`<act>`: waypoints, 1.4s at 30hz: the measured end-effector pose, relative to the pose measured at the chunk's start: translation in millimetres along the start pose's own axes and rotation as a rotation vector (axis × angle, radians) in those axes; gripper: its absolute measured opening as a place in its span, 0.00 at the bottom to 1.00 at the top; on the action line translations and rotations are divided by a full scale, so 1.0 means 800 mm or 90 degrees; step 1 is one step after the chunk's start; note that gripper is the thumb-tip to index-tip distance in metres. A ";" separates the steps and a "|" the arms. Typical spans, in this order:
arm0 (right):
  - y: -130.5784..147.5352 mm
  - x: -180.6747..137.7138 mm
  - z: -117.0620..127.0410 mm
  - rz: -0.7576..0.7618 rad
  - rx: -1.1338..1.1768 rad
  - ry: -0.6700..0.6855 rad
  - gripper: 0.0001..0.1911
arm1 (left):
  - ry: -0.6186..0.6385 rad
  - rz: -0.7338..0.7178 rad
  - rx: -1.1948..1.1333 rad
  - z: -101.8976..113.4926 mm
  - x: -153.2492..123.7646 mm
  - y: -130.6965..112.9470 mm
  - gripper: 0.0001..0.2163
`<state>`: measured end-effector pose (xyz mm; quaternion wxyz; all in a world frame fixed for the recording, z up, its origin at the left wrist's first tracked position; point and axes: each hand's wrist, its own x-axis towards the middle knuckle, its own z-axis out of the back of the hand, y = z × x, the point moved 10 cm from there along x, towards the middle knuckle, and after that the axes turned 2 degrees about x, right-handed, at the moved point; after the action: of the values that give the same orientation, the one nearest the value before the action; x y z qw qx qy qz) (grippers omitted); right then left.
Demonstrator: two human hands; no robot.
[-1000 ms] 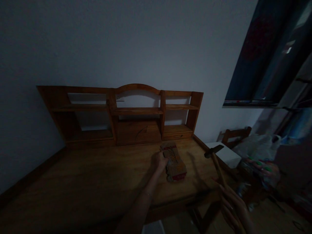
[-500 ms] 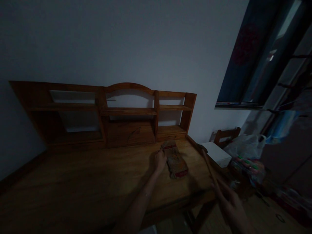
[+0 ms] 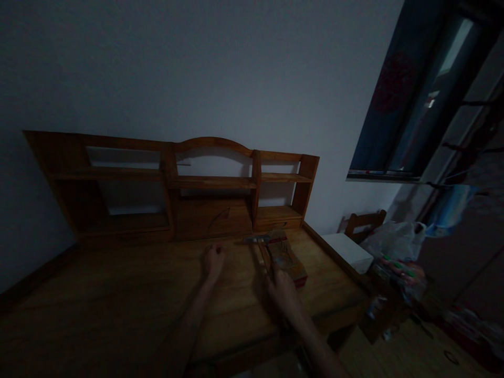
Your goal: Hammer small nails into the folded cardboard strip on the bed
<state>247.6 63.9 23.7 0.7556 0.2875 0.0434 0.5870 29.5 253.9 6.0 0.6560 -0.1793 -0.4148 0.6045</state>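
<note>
In dim light, my right hand [image 3: 282,293] grips the wooden handle of a hammer [image 3: 260,247]. Its metal head lies over the far left corner of a patterned box with red edges [image 3: 289,258] on the wooden desk [image 3: 129,294]. My left hand [image 3: 213,260] rests on the desk to the left of the box, fingers curled into a loose fist, apart from the box. Nothing shows in it.
A wooden shelf unit [image 3: 173,184] with open compartments stands along the desk's back edge against the wall. Right of the desk are a white box [image 3: 348,252], a chair back [image 3: 364,221], plastic bags [image 3: 397,241] and clutter. A dark window [image 3: 409,105] is at upper right.
My right hand swung the hammer from the desk's right edge leftward over the box. My left hand let go of the box and moved left onto the bare desk.
</note>
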 end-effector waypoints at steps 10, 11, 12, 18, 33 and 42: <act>-0.027 0.037 -0.040 -0.048 -0.217 0.014 0.15 | 0.028 0.035 -0.036 -0.008 0.009 0.020 0.12; -0.028 0.039 -0.043 -0.051 -0.229 0.018 0.15 | 0.033 0.041 -0.039 -0.010 0.010 0.024 0.12; -0.029 0.040 -0.045 -0.054 -0.240 0.022 0.14 | 0.038 0.046 -0.042 -0.012 0.011 0.027 0.13; -0.027 0.043 -0.048 -0.051 -0.282 0.043 0.15 | 0.072 0.058 -0.062 -0.024 0.015 0.036 0.15; -0.014 0.045 -0.044 -0.021 -0.391 0.050 0.17 | 0.079 0.062 -0.065 -0.023 0.013 0.040 0.15; 0.009 0.029 -0.043 0.070 -0.411 0.050 0.26 | 0.078 0.066 -0.074 -0.022 0.013 0.041 0.15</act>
<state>234.2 99.3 4.7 0.7725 0.0117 -0.1313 0.6211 20.8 275.0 -25.5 0.6364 -0.2749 -0.3983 0.6006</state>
